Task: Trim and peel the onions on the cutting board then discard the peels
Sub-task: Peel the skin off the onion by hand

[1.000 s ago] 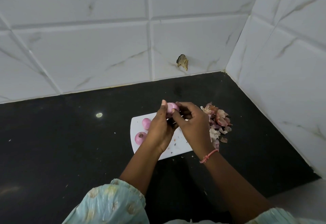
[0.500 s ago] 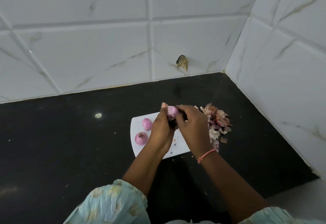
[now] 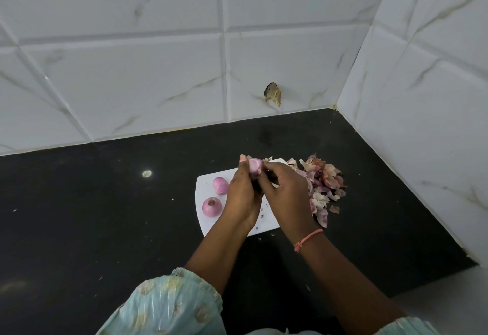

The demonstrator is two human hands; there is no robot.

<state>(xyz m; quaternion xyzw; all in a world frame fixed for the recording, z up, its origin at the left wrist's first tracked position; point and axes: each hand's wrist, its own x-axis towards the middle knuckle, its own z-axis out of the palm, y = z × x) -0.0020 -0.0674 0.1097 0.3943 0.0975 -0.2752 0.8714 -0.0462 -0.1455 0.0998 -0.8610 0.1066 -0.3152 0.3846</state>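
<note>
A small pink onion [image 3: 254, 165] is held above the white cutting board [image 3: 204, 197]. My left hand [image 3: 243, 194] grips it from the left, fingers curled round it. My right hand [image 3: 286, 192] pinches at the onion's right side with thumb and fingertips; what lies under its palm is hidden. Two peeled pink onions lie on the board's left part, one farther back [image 3: 220, 185] and one nearer [image 3: 211, 207]. A heap of pink and tan onion peels [image 3: 323, 186] lies on the counter just right of the board.
The black counter [image 3: 105, 215] meets white tiled walls at the back and on the right, forming a corner [image 3: 334, 109]. A chipped spot [image 3: 273, 93] marks the back wall. Small peel bits dot the board's near edge [image 3: 273, 234]. A white ledge [image 3: 449, 297] lies at the near right.
Both hands stayed over the board working on the held onion; it has turned slightly in the fingers and the right hand's fingertips have shifted on its right side.
</note>
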